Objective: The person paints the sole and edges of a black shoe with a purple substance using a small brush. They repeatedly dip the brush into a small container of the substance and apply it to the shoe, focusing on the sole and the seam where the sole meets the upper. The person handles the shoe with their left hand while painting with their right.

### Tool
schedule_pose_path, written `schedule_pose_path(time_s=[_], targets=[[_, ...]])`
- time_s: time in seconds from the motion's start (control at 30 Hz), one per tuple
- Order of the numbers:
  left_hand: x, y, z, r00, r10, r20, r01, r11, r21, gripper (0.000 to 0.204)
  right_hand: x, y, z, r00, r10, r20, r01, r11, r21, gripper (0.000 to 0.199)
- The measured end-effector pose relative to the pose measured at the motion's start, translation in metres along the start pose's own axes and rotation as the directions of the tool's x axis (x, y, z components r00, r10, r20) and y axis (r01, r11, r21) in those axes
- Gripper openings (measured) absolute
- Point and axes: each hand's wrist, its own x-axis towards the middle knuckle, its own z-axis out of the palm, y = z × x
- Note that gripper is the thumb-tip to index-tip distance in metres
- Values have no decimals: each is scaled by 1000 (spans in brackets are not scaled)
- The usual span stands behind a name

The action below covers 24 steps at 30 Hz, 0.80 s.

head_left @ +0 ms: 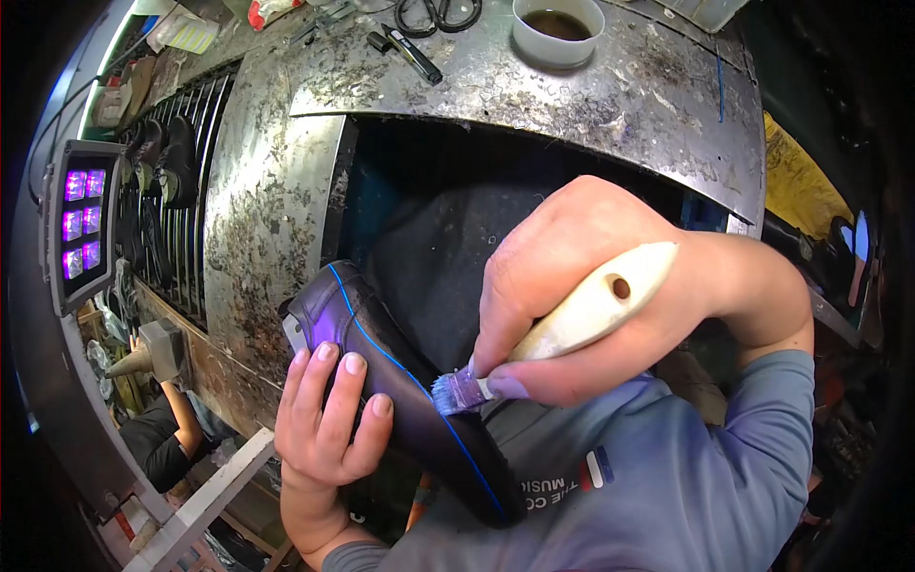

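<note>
My left hand (pixel 329 415) holds a black leather shoe (pixel 381 348), its fingers laid along the side and part of the grip hidden behind. A bright blue line runs lengthwise over the leather. In my right hand (pixel 581 276) is a flat brush (pixel 596 305) with a pale wooden handle that has a hole near its end. Thumb and fingers pinch it close to the ferrule. Its bristles meet the shoe at the blue line, about midway along. The shoe lies slanted in front of my body, with its lower end against my grey shirt.
On the stained metal bench (pixel 658 105) stand a white bowl (pixel 559 33) of brown liquid, a marker (pixel 412 54) and black-handled scissors (pixel 438 13). A lamp with purple lights (pixel 84 224) glows at left, beside a rack (pixel 191 191) with dark shoes. Another person's arm (pixel 181 419) shows lower left.
</note>
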Motion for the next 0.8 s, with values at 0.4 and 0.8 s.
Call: schedule_pose_path(time_s=[0.4, 0.8], targets=[[4, -6, 14, 997, -66, -33, 68, 997, 44, 25, 0, -21, -4, 991, -122, 50, 129, 974, -184, 10], [-1, -13, 21, 980, -196, 22, 197, 980, -31, 58, -3, -26, 2, 948, -289, -136, 267, 951, -158, 10]])
